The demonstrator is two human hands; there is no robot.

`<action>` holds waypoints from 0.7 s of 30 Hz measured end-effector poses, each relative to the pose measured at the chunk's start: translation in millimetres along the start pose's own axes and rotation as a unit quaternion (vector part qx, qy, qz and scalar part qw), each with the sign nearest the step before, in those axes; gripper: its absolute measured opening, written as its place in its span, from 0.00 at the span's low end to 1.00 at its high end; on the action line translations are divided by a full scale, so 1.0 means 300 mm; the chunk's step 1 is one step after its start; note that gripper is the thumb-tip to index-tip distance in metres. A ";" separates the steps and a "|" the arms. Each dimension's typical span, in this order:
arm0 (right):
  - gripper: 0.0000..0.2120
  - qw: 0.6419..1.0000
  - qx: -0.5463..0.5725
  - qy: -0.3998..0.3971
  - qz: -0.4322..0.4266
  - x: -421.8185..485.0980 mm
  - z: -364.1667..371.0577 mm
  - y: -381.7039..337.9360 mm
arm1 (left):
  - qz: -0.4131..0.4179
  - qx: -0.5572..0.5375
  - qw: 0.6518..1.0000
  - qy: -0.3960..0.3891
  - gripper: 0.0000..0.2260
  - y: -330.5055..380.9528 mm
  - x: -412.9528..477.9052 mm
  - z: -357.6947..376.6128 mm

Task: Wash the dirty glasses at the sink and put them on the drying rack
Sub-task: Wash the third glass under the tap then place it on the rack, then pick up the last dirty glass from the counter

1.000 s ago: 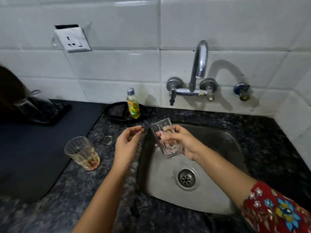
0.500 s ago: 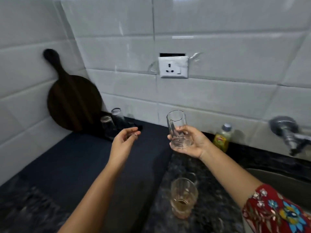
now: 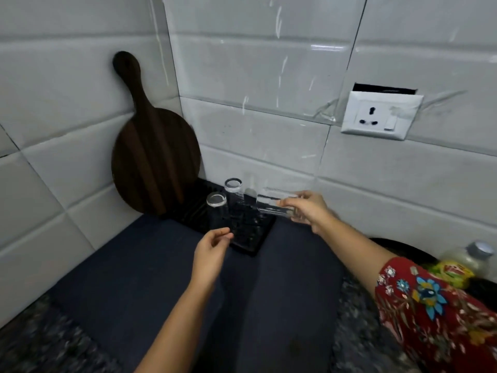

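The person's two arms reach in from the bottom edge. The left arm is bare from the frame's lower edge to the left hand, with no sleeve in view. The right arm is bare from the right hand past the elbow, where a red sleeve begins. The fabric carries a floral print with blue, teal, white and yellow flowers.

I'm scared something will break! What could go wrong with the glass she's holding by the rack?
1. The clear drinking glass lies sideways, pinched near one end by the right hand; it may be wet and could slip.
2. Two upturned clear glasses stand on the black slatted drying rack; setting it down might knock them.
3. The left hand holds nothing, giving no support.
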State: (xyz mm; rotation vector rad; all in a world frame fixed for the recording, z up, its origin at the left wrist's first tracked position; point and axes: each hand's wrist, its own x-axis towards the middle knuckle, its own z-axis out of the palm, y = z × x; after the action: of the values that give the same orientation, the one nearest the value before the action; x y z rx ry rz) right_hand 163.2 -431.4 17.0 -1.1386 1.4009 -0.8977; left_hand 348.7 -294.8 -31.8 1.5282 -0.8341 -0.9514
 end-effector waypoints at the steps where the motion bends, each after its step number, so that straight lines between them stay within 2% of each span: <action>1: 0.23 0.998 -0.051 0.011 -0.026 0.030 0.017 -0.006 | -0.003 -0.002 1.000 0.002 0.07 -0.013 0.018 0.001; 4: 0.23 0.959 -0.265 0.038 -0.090 0.108 0.057 -0.028 | -0.010 -0.004 1.000 0.004 0.08 -0.042 0.059 0.011; 7: 0.26 0.902 -0.416 0.007 -0.112 0.146 0.102 -0.062 | -0.015 -0.009 1.000 0.004 0.08 -0.072 0.084 0.018; 10: 0.32 0.873 -0.466 -0.010 -0.140 0.173 0.150 -0.076 | -0.019 -0.008 1.000 0.002 0.08 -0.094 0.102 0.027; 13: 0.33 0.855 -0.489 -0.024 -0.172 0.178 0.189 -0.086 | -0.017 -0.004 1.000 0.007 0.09 -0.102 0.108 0.036; 17: 0.33 0.839 -0.512 -0.034 -0.183 0.180 0.221 -0.087 | -0.013 -0.010 1.000 0.007 0.08 -0.110 0.104 0.048; 21: 0.36 0.841 -0.507 -0.036 -0.184 0.178 0.239 -0.082 | -0.012 -0.012 1.000 0.010 0.08 -0.112 0.106 0.056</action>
State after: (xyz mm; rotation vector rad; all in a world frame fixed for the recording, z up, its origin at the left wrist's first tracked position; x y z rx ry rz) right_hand 239.2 -484.3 15.6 -2.2710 1.6546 -0.2847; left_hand 347.6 -325.1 -70.4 1.5277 -0.7892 -0.9580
